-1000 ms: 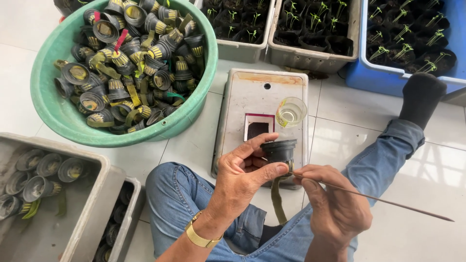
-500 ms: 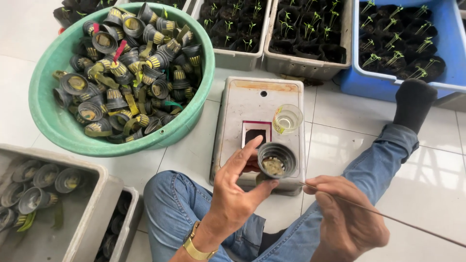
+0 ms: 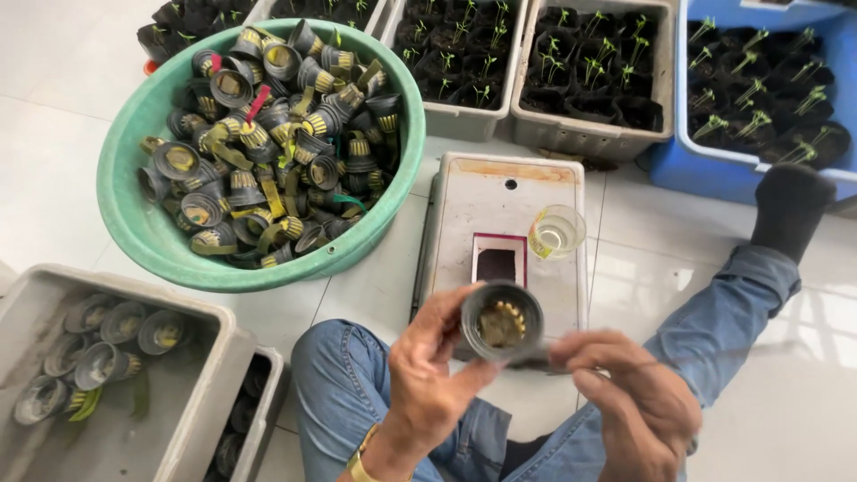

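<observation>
Both my hands are closed on one small black pot [image 3: 502, 321], left hand [image 3: 435, 375] gripping its rim, right hand [image 3: 636, 393] pinching beneath, above the grey scale [image 3: 473, 214].

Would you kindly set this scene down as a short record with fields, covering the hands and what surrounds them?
left hand: holds a small black pot by its rim, mouth facing the camera
right hand: beside the pot, fingers at its lower edge; whether it holds anything cannot be told
pot contents: yellowish filling
green basin: heaped with similar small pots
white box: on the floor, carrying a clear cup
grey trays: hold pots with seedlings
blue crate: more seedlings
posture: seated on tiled floor, jeans, dark sock
</observation>
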